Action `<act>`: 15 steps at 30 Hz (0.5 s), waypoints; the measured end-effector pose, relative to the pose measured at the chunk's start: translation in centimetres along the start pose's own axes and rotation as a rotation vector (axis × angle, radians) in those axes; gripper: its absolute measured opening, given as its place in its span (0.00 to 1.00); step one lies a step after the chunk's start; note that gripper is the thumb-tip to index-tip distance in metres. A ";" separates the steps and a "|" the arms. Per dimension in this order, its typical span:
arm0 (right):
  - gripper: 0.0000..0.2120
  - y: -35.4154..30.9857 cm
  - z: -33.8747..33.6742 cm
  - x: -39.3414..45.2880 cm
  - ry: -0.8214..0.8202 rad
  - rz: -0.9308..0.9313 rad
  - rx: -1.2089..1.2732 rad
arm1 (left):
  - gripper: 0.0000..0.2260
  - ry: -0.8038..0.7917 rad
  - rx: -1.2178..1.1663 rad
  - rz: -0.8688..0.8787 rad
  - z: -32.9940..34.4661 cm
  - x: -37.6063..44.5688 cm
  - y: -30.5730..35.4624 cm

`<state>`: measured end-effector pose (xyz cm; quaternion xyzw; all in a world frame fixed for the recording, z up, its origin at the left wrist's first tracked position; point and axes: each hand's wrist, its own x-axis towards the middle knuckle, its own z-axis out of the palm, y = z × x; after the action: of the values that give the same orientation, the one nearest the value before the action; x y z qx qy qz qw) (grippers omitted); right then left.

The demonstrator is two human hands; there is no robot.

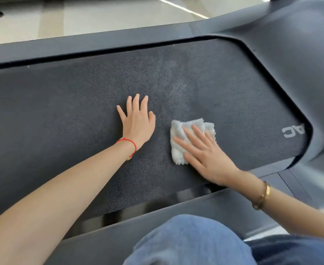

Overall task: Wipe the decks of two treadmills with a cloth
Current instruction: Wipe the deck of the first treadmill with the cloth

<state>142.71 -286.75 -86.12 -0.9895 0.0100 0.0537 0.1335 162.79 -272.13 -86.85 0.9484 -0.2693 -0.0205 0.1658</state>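
A dark grey treadmill deck (pixel 65 104) with a rough belt fills the middle of the head view. A white fluffy cloth (pixel 180 131) lies folded on the belt right of centre. My right hand (pixel 205 152) presses flat on the cloth with straight, spread fingers. My left hand (pixel 138 119) rests flat on the bare belt just left of the cloth, fingers straight and pointing away from me. A paler streaked patch (pixel 172 77) shows on the belt beyond both hands.
Smooth side rails (pixel 99 43) run along the far and near edges of the belt. The motor cover (pixel 295 60) rises at the right, with white letters (pixel 291 131) on the belt beside it. Pale floor (pixel 80 18) lies beyond. My knee in blue jeans (pixel 191 241) is at the bottom.
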 end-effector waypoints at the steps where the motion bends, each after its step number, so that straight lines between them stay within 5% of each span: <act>1: 0.24 -0.6 0.3 -1.4 -0.027 -0.053 -0.009 | 0.25 -0.008 -0.001 0.015 -0.1 0.2 0.5; 8: 0.23 3.4 -1.0 -1.3 -0.070 -0.235 -0.016 | 0.25 -0.006 0.009 0.042 0.9 3.3 4.5; 15: 0.24 13.3 -4.7 9.3 0.019 0.070 0.011 | 0.25 0.031 0.021 -0.069 2.6 6.6 7.3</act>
<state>152.02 -300.90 -86.09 -0.9883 0.0462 0.0491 0.1368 164.37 -282.17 -86.64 0.9590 -0.2342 -0.0089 0.1591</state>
